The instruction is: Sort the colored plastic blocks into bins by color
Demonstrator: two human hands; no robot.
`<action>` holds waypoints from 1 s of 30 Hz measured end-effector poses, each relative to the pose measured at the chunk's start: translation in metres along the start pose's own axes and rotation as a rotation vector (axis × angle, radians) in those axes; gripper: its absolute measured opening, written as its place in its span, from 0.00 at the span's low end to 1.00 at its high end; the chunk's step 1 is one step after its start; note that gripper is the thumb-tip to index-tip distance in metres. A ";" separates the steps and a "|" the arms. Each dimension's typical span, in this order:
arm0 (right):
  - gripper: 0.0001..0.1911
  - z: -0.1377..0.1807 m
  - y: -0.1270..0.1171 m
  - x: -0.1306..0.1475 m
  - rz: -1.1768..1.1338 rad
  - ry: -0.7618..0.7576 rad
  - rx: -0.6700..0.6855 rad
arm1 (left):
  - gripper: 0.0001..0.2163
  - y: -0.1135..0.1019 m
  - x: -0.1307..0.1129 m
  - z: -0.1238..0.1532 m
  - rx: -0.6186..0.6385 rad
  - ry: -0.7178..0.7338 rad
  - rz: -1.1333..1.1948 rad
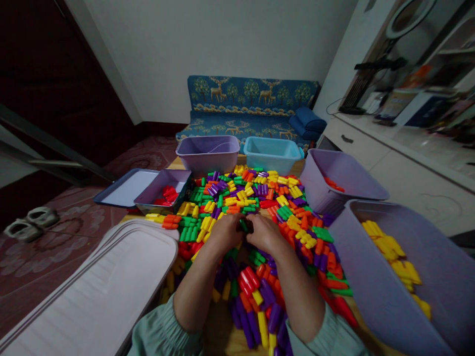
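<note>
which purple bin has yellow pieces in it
The front-right purple bin, nearest the camera, holds yellow pieces; the one behind it holds reddish pieces.

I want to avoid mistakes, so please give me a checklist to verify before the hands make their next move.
1. Left hand and right hand close together: ok.
2. Small green plastic piece firmly gripped between them: cannot tell.
3. Near-right pale purple plastic bin showing only yellow plastic pieces: ok.
4. Open dark rectangular box at left showing only red plastic pieces: ok.
5. Multicoloured plastic pieces on wooden table separated by colour: not ok, mixed.
6. Contents of turquoise rectangular plastic bin: cannot tell, bottom hidden.
</note>
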State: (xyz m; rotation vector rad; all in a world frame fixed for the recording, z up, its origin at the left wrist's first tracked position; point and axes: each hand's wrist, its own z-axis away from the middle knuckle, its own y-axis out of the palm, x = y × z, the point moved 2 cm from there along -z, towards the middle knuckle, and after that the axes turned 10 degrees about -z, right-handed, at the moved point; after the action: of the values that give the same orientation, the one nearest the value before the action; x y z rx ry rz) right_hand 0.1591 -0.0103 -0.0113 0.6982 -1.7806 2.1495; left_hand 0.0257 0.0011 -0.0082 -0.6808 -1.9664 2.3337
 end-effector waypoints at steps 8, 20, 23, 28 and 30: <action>0.21 0.007 -0.010 0.006 0.047 0.034 -0.110 | 0.23 0.003 0.005 -0.002 -0.044 0.010 0.055; 0.26 0.007 -0.007 0.006 0.040 0.042 -0.016 | 0.13 0.007 0.010 -0.005 -0.070 0.062 0.107; 0.25 0.005 -0.006 0.004 0.035 0.076 -0.049 | 0.19 0.003 0.008 -0.003 -0.055 0.100 0.097; 0.23 0.001 -0.004 -0.001 -0.072 0.078 -0.078 | 0.24 -0.002 0.003 0.002 -0.018 0.104 0.041; 0.21 -0.002 -0.003 -0.005 -0.120 0.073 -0.114 | 0.26 -0.003 0.001 0.003 0.001 0.086 0.021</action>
State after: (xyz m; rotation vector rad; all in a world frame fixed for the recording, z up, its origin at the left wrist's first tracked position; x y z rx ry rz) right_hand 0.1643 -0.0076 -0.0114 0.6719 -1.7612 1.9542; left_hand 0.0230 -0.0012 -0.0053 -0.7905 -1.9321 2.2756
